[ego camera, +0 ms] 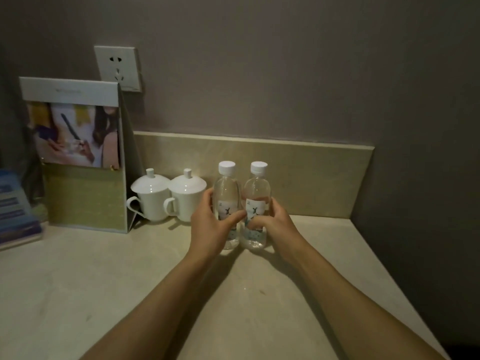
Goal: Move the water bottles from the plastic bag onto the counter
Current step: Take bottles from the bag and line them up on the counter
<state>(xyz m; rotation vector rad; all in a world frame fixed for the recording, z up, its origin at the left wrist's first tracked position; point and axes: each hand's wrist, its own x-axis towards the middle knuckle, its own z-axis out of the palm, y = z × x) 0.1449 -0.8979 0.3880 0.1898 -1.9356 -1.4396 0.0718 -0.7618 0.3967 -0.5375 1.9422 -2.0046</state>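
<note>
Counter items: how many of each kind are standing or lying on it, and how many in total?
Water bottles: 2, left bottle, right bottle, one in each hand
Lidded white cups: 2, left cup, right cup
Standing display folder: 1
Blue booklet stack: 1
Total: 6

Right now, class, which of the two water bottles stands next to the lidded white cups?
The left water bottle, held by the left hand. It stands beside the nearer cup; the right water bottle, in the right hand, stands farther off.
</note>
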